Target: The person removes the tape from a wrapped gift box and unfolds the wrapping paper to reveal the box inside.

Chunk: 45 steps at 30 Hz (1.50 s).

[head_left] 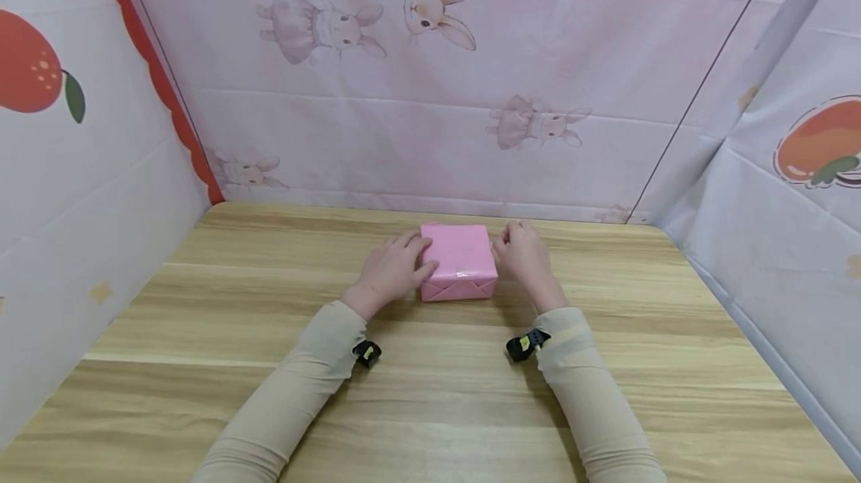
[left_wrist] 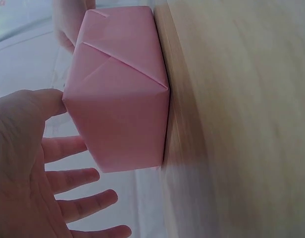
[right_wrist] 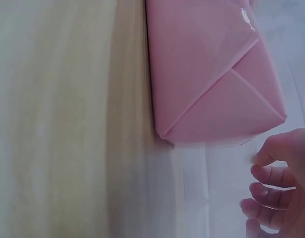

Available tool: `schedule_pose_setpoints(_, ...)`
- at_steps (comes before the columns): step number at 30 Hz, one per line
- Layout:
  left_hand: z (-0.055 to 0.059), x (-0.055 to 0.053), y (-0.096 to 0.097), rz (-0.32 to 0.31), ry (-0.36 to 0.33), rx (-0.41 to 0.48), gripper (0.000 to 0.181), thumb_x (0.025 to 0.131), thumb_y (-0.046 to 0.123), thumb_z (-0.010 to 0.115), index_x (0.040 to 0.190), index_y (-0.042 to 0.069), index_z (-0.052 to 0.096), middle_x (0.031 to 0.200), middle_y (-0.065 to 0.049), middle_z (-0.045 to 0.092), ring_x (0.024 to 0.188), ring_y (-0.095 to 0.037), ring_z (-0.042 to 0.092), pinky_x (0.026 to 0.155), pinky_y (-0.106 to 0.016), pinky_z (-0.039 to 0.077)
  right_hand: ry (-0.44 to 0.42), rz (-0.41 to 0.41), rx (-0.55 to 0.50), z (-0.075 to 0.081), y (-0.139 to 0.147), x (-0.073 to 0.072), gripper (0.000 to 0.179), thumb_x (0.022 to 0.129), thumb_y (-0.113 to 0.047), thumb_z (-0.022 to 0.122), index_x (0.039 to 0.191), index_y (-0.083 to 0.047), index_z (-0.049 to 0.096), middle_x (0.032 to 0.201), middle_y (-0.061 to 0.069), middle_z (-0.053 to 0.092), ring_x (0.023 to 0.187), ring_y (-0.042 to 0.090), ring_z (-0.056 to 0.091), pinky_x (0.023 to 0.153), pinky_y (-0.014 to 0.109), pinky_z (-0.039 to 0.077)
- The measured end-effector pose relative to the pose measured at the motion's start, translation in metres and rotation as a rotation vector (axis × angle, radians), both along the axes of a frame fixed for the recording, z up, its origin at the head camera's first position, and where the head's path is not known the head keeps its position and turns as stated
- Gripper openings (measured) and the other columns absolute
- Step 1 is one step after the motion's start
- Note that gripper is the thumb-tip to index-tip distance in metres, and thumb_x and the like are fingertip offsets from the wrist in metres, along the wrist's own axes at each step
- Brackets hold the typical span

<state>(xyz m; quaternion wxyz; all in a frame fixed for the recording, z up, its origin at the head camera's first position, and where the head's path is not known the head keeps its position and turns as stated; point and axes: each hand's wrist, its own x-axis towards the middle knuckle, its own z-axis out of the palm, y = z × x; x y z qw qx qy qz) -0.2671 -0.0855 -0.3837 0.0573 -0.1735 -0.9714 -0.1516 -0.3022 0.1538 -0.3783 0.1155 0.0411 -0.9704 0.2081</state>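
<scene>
There it sits, the pink-wrapped box (head_left: 457,250), flat on the wooden table (head_left: 437,408), near the far edge, neatly closed, end flaps folded, a patch glinting on top!

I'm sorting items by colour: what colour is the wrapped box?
The wrapped box is pink; it shows best in the head view.
</scene>
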Motion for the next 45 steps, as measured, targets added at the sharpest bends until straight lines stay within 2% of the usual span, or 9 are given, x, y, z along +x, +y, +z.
schedule_pose_setpoints(5, 0.0021, 0.0012, 0.0006, 0.0, 0.001, -0.014, 0.057, 0.096, 0.051, 0.05, 0.141, 0.015, 0.05, 0.156, -0.014, 0.035, 0.14, -0.038, 0.039, 0.111, -0.057, 0.037, -0.001, -0.002, -0.031, -0.0001, 0.0013, -0.0008, 0.019, 0.093, -0.019, 0.048, 0.092, -0.003, 0.06, 0.098, 0.013, 0.057, 0.087, 0.028, 0.055, 0.073, 0.041, 0.049)
schedule_pose_setpoints(11, 0.0019, 0.0025, 0.0015, 0.015, 0.017, -0.007, 0.047, 0.094, 0.054, 0.054, 0.12, 0.016, 0.056, 0.154, -0.01, 0.039, 0.141, -0.033, 0.037, 0.106, -0.059, 0.041, 0.021, -0.003, -0.038, -0.0013, 0.0023, -0.0021, 0.021, 0.094, -0.019, 0.048, 0.091, -0.003, 0.061, 0.094, 0.013, 0.057, 0.085, 0.027, 0.055, 0.071, 0.04, 0.047)
schedule_pose_setpoints(16, 0.0008, 0.0025, 0.0012, 0.014, 0.036, -0.009, 0.043, 0.092, 0.058, 0.054, 0.102, 0.016, 0.052, 0.147, -0.007, 0.044, 0.137, -0.029, 0.039, 0.101, -0.057, 0.045, 0.022, 0.0, -0.029, -0.0018, 0.0026, -0.0025, 0.021, 0.094, -0.019, 0.048, 0.091, -0.003, 0.061, 0.094, 0.013, 0.057, 0.084, 0.027, 0.055, 0.071, 0.04, 0.047)
schedule_pose_setpoints(22, 0.0003, 0.0017, 0.0012, 0.007, 0.066, 0.013, 0.041, 0.094, 0.057, 0.053, 0.09, 0.016, 0.047, 0.142, -0.008, 0.049, 0.135, -0.031, 0.042, 0.104, -0.055, 0.043, -0.001, 0.005, -0.035, -0.0005, 0.0025, -0.0019, 0.022, 0.095, -0.02, 0.047, 0.093, -0.003, 0.061, 0.096, 0.013, 0.058, 0.085, 0.027, 0.055, 0.07, 0.038, 0.048)
schedule_pose_setpoints(26, 0.0007, 0.0022, 0.0013, -0.001, 0.088, 0.023, 0.04, 0.095, 0.054, 0.053, 0.088, 0.015, 0.046, 0.119, -0.007, 0.057, 0.112, -0.028, 0.054, 0.094, -0.048, 0.047, -0.009, 0.007, -0.041, 0.0011, 0.002, -0.0016, 0.022, 0.096, -0.02, 0.048, 0.093, -0.003, 0.062, 0.097, 0.014, 0.058, 0.085, 0.027, 0.055, 0.07, 0.038, 0.048)
schedule_pose_setpoints(28, 0.0008, 0.0024, 0.0013, -0.003, 0.097, 0.024, 0.039, 0.095, 0.052, 0.054, 0.087, 0.015, 0.046, 0.104, -0.005, 0.056, 0.098, -0.025, 0.055, 0.087, -0.045, 0.046, -0.007, 0.007, -0.042, 0.0012, 0.0016, -0.0018, 0.022, 0.096, -0.02, 0.048, 0.093, -0.003, 0.062, 0.097, 0.014, 0.058, 0.085, 0.027, 0.055, 0.07, 0.038, 0.048)
schedule_pose_setpoints(31, 0.001, 0.003, 0.0015, 0.012, 0.096, 0.022, 0.038, 0.095, 0.052, 0.054, 0.087, 0.016, 0.046, 0.095, -0.002, 0.054, 0.091, -0.023, 0.053, 0.081, -0.042, 0.044, 0.003, 0.006, -0.041, 0.001, 0.0011, -0.0025, 0.023, 0.095, -0.02, 0.048, 0.094, -0.003, 0.062, 0.097, 0.014, 0.058, 0.086, 0.027, 0.055, 0.07, 0.039, 0.048)
schedule_pose_setpoints(37, 0.0011, 0.004, 0.0023, 0.056, 0.074, -0.002, 0.036, 0.095, 0.055, 0.052, 0.092, 0.019, 0.048, 0.101, -0.001, 0.058, 0.094, -0.025, 0.053, 0.078, -0.04, 0.041, 0.022, 0.01, -0.03, 0.0002, 0.0006, -0.0025, 0.023, 0.095, -0.02, 0.048, 0.095, -0.003, 0.063, 0.098, 0.014, 0.059, 0.087, 0.028, 0.056, 0.072, 0.041, 0.05)
schedule_pose_setpoints(45, 0.0018, 0.0048, 0.0026, 0.064, 0.086, -0.014, 0.041, 0.095, 0.056, 0.052, 0.106, 0.017, 0.056, 0.124, -0.007, 0.061, 0.112, -0.03, 0.055, 0.087, -0.045, 0.045, 0.033, 0.025, -0.037, 0.0003, -0.0009, -0.0015, 0.023, 0.096, -0.022, 0.05, 0.095, -0.003, 0.063, 0.099, 0.014, 0.059, 0.087, 0.028, 0.056, 0.073, 0.042, 0.05)
